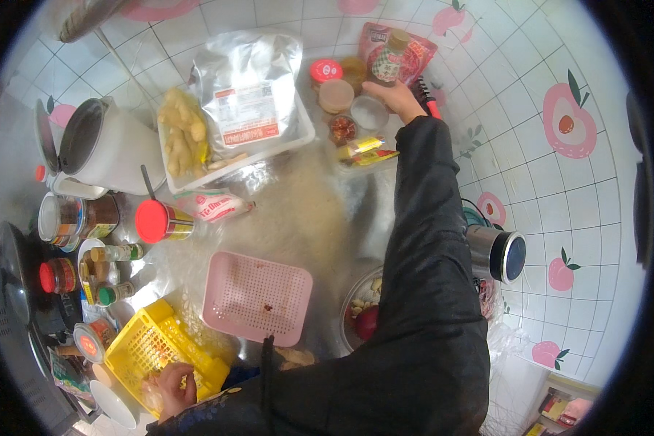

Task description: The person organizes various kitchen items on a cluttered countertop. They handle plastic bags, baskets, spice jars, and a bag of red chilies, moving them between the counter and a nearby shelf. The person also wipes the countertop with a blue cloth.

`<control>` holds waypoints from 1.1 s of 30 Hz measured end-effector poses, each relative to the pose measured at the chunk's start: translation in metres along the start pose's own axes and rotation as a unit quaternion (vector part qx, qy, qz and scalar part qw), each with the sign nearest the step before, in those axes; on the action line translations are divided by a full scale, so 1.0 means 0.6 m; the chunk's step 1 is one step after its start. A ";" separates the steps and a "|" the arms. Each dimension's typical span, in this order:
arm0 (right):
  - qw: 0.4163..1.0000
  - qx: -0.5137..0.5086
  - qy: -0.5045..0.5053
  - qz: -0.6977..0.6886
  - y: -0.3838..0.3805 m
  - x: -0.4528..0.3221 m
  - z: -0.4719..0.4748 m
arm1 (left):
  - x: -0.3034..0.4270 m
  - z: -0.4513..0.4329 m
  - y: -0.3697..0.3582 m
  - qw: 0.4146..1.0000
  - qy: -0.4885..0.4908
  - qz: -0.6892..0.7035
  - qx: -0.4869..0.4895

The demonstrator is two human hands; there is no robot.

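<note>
My right hand [395, 98] reaches to the far right corner of the metal worktop and grips the lower part of a capped sauce bottle [388, 61]. Behind the bottle leans a red food pouch [419, 57]. Several jars stand beside it, one with a red lid [326, 71], along with an open round container [369, 113]. My left hand [177, 386] is at the near left, over the edge of a yellow plastic basket [141, 340], its fingers curled near a clear plastic bag [152, 389]; whether it holds the bag is not clear. A pink perforated basket [257, 297] sits between my arms.
Far left, a white tray [250, 159] holds ginger root [182, 131] and a large silver pouch [250, 71]. A white pot [111, 150], a red-lidded container [152, 220] and small spice bottles [117, 252] stand left. A metal-sided flask [496, 253] stands by the tiled wall at right.
</note>
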State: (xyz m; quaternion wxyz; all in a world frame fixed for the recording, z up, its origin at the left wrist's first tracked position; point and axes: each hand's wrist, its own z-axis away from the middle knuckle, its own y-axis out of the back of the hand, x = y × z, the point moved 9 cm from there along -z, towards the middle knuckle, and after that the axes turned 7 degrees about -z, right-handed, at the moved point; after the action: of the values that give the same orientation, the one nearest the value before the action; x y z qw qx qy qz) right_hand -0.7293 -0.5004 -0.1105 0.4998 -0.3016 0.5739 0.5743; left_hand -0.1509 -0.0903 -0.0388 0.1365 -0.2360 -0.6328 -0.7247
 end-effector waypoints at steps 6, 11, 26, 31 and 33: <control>0.999 -0.008 -0.034 -0.038 -0.004 0.023 0.010 | 0.007 -0.006 -0.006 1.000 -0.012 0.004 -0.006; 0.992 0.032 0.106 -0.060 0.014 0.004 -0.008 | 0.009 -0.007 0.000 1.000 -0.012 -0.006 -0.008; 0.994 0.109 0.003 -0.018 0.068 -0.018 0.064 | 0.021 0.011 0.021 0.998 -0.037 -0.049 0.008; 0.998 0.052 -0.002 -0.041 0.062 -0.074 0.150 | -0.001 0.031 0.031 0.999 -0.042 0.018 0.007; 0.985 0.139 -0.065 -0.080 0.077 -0.081 0.183 | 0.006 0.047 0.051 0.994 -0.080 0.048 0.052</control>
State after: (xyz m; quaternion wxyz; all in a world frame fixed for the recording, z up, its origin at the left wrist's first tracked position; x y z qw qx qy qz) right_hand -0.7314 -0.3987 -0.0315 0.6177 -0.2363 0.5884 0.4652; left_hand -0.1340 -0.0675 -0.0087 0.1325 -0.3160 -0.6660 -0.6626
